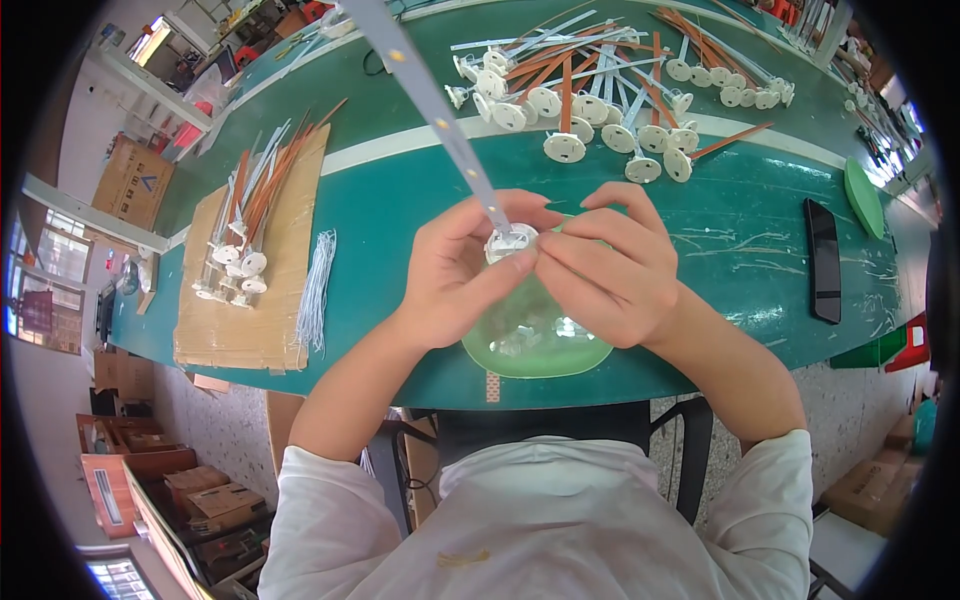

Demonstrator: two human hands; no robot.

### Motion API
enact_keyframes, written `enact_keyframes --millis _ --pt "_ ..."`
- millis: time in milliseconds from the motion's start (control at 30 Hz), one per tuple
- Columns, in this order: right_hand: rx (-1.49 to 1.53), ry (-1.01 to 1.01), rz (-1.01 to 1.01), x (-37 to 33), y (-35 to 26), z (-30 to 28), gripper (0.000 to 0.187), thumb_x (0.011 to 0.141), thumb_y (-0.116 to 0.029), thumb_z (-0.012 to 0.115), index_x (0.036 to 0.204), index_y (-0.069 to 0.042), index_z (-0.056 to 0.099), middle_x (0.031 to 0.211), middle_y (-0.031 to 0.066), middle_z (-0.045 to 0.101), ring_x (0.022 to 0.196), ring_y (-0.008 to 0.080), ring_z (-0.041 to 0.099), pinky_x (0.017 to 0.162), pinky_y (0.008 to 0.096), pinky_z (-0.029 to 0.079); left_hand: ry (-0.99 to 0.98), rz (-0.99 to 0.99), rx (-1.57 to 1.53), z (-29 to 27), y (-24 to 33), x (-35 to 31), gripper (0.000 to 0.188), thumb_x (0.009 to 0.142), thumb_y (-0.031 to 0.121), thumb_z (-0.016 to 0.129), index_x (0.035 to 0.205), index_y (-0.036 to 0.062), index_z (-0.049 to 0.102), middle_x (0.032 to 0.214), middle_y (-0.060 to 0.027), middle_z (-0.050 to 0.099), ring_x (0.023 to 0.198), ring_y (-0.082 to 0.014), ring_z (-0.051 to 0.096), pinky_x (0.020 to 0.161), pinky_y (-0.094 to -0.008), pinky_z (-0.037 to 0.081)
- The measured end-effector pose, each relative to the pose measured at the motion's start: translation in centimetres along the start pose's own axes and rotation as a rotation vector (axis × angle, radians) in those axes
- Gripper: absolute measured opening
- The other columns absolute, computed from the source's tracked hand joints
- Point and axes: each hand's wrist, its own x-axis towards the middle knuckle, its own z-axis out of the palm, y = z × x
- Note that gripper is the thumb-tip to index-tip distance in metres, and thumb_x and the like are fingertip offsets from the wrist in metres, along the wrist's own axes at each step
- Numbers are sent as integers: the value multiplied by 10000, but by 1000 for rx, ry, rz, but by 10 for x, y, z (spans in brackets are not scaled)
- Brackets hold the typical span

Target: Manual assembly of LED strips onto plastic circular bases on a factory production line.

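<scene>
My left hand [445,275] is closed round a white disc-shaped base [507,245], from which a pale LED strip [432,112] with small yellow chips rises toward the upper left. The fingers of my right hand [622,272] are pinched together at the right side of that base. Whatever lies between those fingertips is too small to make out. Beneath both hands sits a green bowl [545,358] holding small clear or shiny pieces, partly covered by the hands.
Many finished-looking strips with white discs [565,147] lie heaped at the back. More strips [240,262] rest on cardboard [200,335] at left, beside a bundle of thin white wires [317,290]. A black phone [823,260] and green lid-like dish [863,198] lie at right.
</scene>
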Motion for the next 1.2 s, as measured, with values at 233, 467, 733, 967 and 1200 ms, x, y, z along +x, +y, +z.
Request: enact_keyframes --millis 233,467,733,967,1200 --pt "36 -19 38 0 1 -2 195 591 -30 737 773 -6 669 810 79 670 688 214 609 628 384 492 55 94 91 3 -7 1 363 902 -51 596 1261 -22 556 1195 -150 652 1106 -194 624 967 -350 480" --pt "48 35 44 -1 10 -1 261 545 39 775 780 -3 669 819 78 669 687 228 603 602 354 479 -8 129 -19 -7 -8 0 392 887 -36 600 1273 -53 536 1257 -236 605 1192 -297 583 1019 -427 465" --pt "42 55 112 -2 10 0 315 528 43 793 815 -12 676 924 92 690 811 268 663 605 335 491 -36 66 -2 -12 -4 1 434 862 -64 675 1280 -33 566 1237 -143 633 1131 -203 611 988 -366 487" --pt "104 49 177 2 10 2 296 541 50 777 811 -23 682 973 104 702 858 298 673 703 347 560 -33 47 -33 -11 -4 2 452 863 -56 677 1299 -35 559 1215 -140 643 1128 -194 609 987 -355 485" --pt "295 -33 352 6 10 -6 273 620 47 770 875 -16 694 1001 114 707 887 259 679 719 317 544 -4 44 -29 -9 -3 3 459 857 -64 681 1298 -46 556 1212 -136 644 1124 -188 607 986 -354 483"
